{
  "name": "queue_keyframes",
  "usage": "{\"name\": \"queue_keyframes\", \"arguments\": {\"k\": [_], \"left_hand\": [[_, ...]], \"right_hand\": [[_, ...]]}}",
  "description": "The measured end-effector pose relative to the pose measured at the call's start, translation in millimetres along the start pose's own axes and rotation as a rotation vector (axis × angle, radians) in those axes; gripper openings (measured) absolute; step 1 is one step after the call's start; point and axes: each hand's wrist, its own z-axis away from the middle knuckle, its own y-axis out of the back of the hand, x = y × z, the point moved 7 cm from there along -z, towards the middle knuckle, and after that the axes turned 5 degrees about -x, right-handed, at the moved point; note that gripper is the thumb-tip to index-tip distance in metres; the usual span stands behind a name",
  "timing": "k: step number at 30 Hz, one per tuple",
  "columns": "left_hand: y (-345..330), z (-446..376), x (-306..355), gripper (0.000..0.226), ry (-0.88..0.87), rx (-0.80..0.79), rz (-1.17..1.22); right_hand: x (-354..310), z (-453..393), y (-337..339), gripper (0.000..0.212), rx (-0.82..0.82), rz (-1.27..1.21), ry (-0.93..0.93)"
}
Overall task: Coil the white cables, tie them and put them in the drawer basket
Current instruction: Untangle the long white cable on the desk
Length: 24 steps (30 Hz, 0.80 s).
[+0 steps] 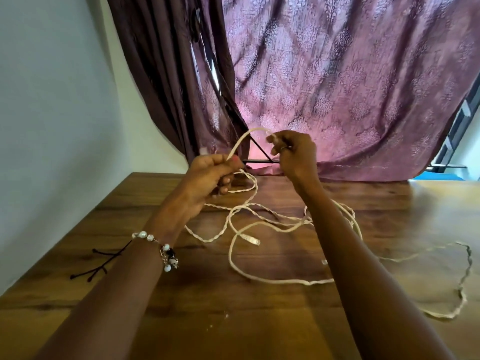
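Note:
Loose white cables (262, 278) sprawl in tangled loops over the wooden table (78, 302), some of them twisted pairs. One plug end (251, 239) lies near the middle. My left hand (211, 172) grips a cable above the table's far edge. From it the cable arches up and right to my right hand (293, 152), which pinches it between thumb and fingers. Both hands are raised off the table. No drawer basket is in view.
A purple patterned curtain (350, 87) hangs behind the table's far edge, with a white wall (52, 100) on the left. A black cord (101, 261) from my bracelet dangles over the table's left edge. A thinner twisted cable (465, 281) trails toward the right edge.

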Motion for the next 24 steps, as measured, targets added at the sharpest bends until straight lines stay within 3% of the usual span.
{"name": "queue_keyframes", "arguments": {"k": [4, 6, 9, 11, 14, 17, 21, 23, 24], "left_hand": [[-5.1, -8.3, -12.5, 0.022, -0.084, -0.134, -0.172], [-2.0, -14.7, -17.4, 0.02, -0.15, -0.165, -0.275], [8.9, -26.4, -26.8, 0.025, -0.204, -0.091, -0.209], [13.0, -31.3, -35.3, 0.028, -0.185, -0.047, 0.117], [14.8, -33.2, -35.9, 0.035, -0.169, -0.144, 0.616], [27.4, -29.6, -25.8, 0.047, -0.208, -0.265, 0.862], [54.5, -20.4, -20.9, 0.049, -0.295, -0.171, 0.814], [66.0, -18.5, -21.5, 0.052, -0.345, -0.053, 0.667], [71.2, -17.7, -22.5, 0.044, -0.357, 0.028, 0.553]], "right_hand": [[13.9, -15.1, 24.2, 0.02, 0.289, 0.211, -0.01], [21.3, -16.5, 24.0, 0.02, 0.317, 0.327, -0.052], [42.9, -10.8, 1.2, 0.021, 0.138, 0.539, -0.115], [57.5, -1.5, -21.5, 0.021, 0.024, 0.62, -0.014], [74.4, 10.0, -58.2, 0.024, -0.172, 0.723, 0.145], [72.8, 16.6, -80.7, 0.028, -0.309, 0.76, 0.289], [67.5, 28.5, -102.5, 0.031, -0.395, 0.82, 0.335], [66.2, 33.8, -107.6, 0.034, -0.419, 0.833, 0.37], [64.7, 36.5, -110.1, 0.037, -0.446, 0.823, 0.394]]}}
